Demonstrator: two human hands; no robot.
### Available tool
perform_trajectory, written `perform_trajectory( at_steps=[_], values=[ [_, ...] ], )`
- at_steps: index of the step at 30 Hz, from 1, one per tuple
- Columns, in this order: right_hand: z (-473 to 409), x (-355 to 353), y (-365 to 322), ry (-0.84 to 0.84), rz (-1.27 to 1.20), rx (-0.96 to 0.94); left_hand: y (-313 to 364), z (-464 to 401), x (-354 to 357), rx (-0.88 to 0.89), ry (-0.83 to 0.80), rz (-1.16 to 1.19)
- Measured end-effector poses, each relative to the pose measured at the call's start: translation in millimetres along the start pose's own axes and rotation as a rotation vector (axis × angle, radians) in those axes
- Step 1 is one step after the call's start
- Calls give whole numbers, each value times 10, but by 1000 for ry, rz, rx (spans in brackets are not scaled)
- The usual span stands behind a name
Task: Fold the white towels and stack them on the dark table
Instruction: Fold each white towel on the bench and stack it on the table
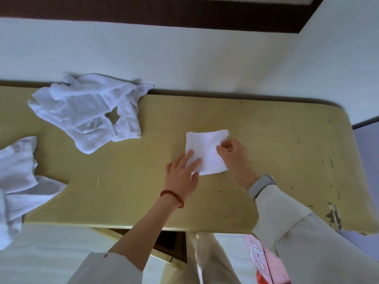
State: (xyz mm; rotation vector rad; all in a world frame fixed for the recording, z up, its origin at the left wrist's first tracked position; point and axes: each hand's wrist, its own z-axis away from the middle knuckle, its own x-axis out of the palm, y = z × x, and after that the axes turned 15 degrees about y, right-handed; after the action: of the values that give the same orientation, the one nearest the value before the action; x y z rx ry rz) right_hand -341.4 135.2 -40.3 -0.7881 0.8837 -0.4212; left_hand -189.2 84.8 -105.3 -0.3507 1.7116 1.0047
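While the left hand [181, 175] presses flat, right hand [232, 152] fingers pinch the small, square-folded white towel [205, 148].

The folded towel [206, 150] is looking like soft, matt white cloth with a fine nap. The pile [86, 111] of loose towels is showing thinner, creased white cloth, worn through at one hole. The table [276, 152] is wearing a smooth yellowish painted finish with a dull sheen, scratched all over and chipping at its right near corner. A bracelet [173, 196] of glossy red beads is catching light; the watch band [260, 186] is appearing matt grey, rubbery.
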Motion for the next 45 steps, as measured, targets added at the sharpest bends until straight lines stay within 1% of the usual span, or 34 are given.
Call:
perform_trajectory(
  at_steps=[2, 4, 6, 8, 9, 11, 12, 14, 15, 16, 19, 21, 23, 24, 26, 28, 30, 33, 35, 37, 40, 45],
  values=[
    [113, -27, -179, -70, 27, -159, 31, -10, -165, -292, 12, 311],
    [274, -28, -404, -135, 64, -283, 37, -22, -406, -642, 105, 644],
    [483, -12, -619, -218, 50, -366, 39, -3, -676, -963, 166, 971],
    [741, 11, -836, -335, 1, -398, -1, 126, -934, -1198, 192, 1254],
    [870, 31, -924, -391, -36, -393, -39, 225, -1066, -1262, 190, 1403],
    [1123, 97, -1054, -487, -109, -353, -156, 489, -1348, -1245, 202, 1681],
    [1249, 147, -1097, -528, -124, -328, -214, 662, -1498, -1224, 249, 1772],
    [1517, 279, -1159, -616, -101, -304, -330, 1067, -1809, -1221, 365, 1850],
    [1668, 363, -1172, -662, -69, -297, -383, 1287, -1954, -1222, 423, 1841],
    [1841, 462, -1180, -711, -41, -287, -449, 1517, -2085, -1218, 477, 1780],
    [2490, 806, -1167, -929, -36, -187, -655, 2270, -2475, -1220, 640, 1431],
    [3013, 1045, -1140, -1072, -25, -111, -763, 2819, -2773, -1221, 750, 1254],
    [3597, 1293, -1092, -1124, 56, -165, -858, 3403, -3094, -1245, 850, 1149],
    [3891, 1427, -1051, -1118, 104, -259, -893, 3701, -3251, -1260, 899, 1097],
    [4541, 1713, -938, -1074, 159, -538, -999, 4332, -3510, -1281, 1016, 924],
    [5284, 1950, -757, -1015, 179, -807, -1123, 4998, -3690, -1308, 1157, 656],
    [6071, 2143, -523, -956, 160, -1031, -1248, 5672, -3846, -1350, 1264, 394],
    [7200, 2363, -131, -899, 122, -1309, -1380, 6642, -4027, -1438, 1331, 47],
    [7893, 2483, 125, -916, 115, -1469, -1462, 7254, -4120, -1487, 1338, -137],
    [8487, 2584, 360, -963, 70, -1573, -1563, 7802, -4178, -1530, 1340, -248],
    [9271, 2851, 644, -1053, -8, -1699, -1773, 8523, -4240, -1617, 1332, -312],
    [10535, 3568, 968, -1187, -18, -1783, -2397, 9660, -4438, -1779, 1344, -338]
  ],
)
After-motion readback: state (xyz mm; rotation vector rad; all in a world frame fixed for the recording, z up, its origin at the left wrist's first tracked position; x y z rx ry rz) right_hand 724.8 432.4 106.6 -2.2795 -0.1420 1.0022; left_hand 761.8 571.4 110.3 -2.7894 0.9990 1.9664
